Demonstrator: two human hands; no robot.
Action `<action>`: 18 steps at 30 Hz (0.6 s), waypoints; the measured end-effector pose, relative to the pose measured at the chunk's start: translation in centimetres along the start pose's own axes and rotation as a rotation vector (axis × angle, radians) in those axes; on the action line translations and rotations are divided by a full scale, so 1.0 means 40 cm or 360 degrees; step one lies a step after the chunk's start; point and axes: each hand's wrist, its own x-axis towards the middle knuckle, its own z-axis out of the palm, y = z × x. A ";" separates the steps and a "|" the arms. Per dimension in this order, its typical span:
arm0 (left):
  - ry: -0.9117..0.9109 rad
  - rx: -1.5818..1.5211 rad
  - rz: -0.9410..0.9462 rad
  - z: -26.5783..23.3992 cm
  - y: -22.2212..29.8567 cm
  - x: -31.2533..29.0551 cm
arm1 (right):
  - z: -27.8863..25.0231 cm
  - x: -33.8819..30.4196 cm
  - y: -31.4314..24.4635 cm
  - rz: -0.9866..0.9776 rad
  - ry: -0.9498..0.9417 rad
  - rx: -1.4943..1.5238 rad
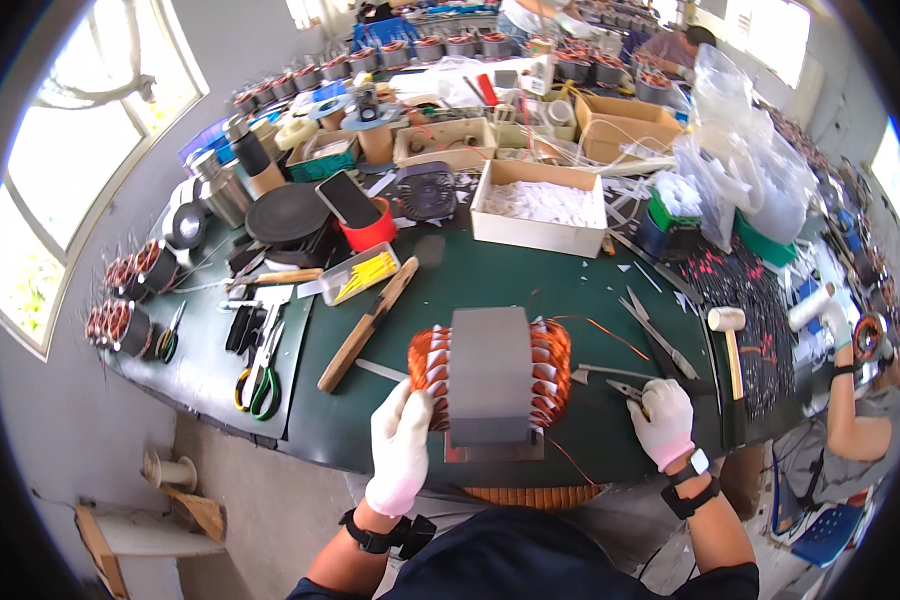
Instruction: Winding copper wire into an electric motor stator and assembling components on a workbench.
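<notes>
In front of me a motor stator [490, 370] lies on its side on the dark green table, its grey laminated core between two copper windings with white insulation pieces. My left hand [400, 440], in a white glove, has its fingers closed against the stator's left winding. Right of the stator, my gloved right hand [662, 420] is closed over the handles of a pair of pliers [623, 389], whose jaws point left. Thin copper wire ends [610, 332] stick out from the right winding. Long-bladed scissors [660, 335] lie just beyond the pliers.
To the left are a wooden-handled tool [370, 325], green-handled scissors [264, 392] and a tray of yellow pieces [362, 272]. A white box [540, 233] of paper bits stands behind. At right lies a mallet [728, 330]; a co-worker's arm [850, 400] is beyond it.
</notes>
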 end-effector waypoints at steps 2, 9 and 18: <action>-0.0066 0.0050 0.0067 -0.024 -0.016 -0.006 | -0.001 0.010 -0.002 0.0055 0.0056 0.0028; -0.0145 0.0257 0.0318 -0.070 -0.133 -0.022 | 0.007 0.006 0.019 0.0080 0.0078 0.0000; 0.0213 0.0902 0.0190 -0.053 -0.060 -0.013 | 0.000 -0.009 0.018 0.0091 0.0116 0.0045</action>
